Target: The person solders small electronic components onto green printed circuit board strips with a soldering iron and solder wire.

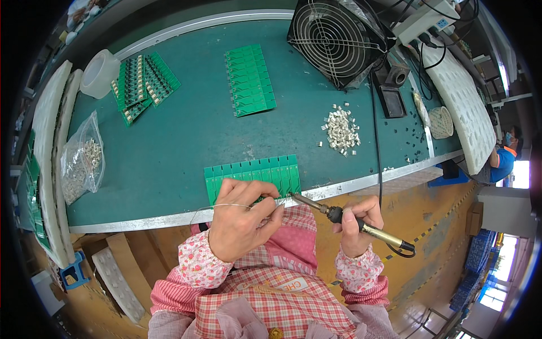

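A green circuit board panel (pixel 254 168) lies at the table's near edge, its small sections side by side. My left hand (pixel 240 217) rests over its lower edge, fingers closed on a thin solder wire (pixel 202 211), which loops across the back of the hand. In my right hand (pixel 361 223) is a soldering iron (pixel 334 214), gripped by its handle. Its tip meets the board's near edge, just right of my left fingertips. My left fingers hide part of that edge.
Another green panel (pixel 251 79) lies farther back; populated boards (pixel 138 79) are stacked left, beside a tape roll (pixel 100 73) and bagged parts (pixel 84 158). White connectors (pixel 340 129) form a pile at right. Behind stand a fan (pixel 333 42) and an iron stand (pixel 391 93); a black cable (pixel 376 141) crosses the table.
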Tool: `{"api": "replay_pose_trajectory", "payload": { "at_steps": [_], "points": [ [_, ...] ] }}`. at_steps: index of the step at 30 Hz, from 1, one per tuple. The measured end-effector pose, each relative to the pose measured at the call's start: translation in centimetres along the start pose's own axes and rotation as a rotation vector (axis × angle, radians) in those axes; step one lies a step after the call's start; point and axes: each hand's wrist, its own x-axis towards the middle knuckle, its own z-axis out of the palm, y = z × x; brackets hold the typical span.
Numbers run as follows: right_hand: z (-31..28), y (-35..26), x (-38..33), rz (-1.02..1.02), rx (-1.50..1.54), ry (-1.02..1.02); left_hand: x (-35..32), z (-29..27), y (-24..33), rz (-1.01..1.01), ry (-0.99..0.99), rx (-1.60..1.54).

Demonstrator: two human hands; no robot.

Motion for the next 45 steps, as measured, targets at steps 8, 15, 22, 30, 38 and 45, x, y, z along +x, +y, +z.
{"api": "replay_pose_trajectory", "payload": {
  "at_steps": [8, 15, 22, 30, 38, 45],
  "points": [
    [0.0, 0.1, 0.1, -0.013, 0.017, -0.016, 0.0, 0.1, 0.0, 0.010, 0.022, 0.012],
    [-0.2, 0.7, -0.2, -0.048, -0.027, -0.006, 0.0, 0.1, 0.0, 0.024, -0.004, 0.032],
    [-0.3, 0.8, -0.5, -0.097, -0.073, -0.009, 0.0, 0.2, 0.0, 0.019, 0.001, 0.019],
    [0.3, -0.1, -0.6, -0.119, 0.066, 0.071, -0.4, -0.9, -0.3, 0.012, 0.033, -0.011],
    [0.7, 0.9, -0.9, -0.125, -0.033, 0.031, -0.5, -1.1, -0.6, 0.031, 0.016, 0.056],
    [0.9, 0.9, -0.8, -0.087, -0.043, 0.009, -0.5, -0.8, -0.8, 0.036, 0.007, 0.071]
  ]
}}
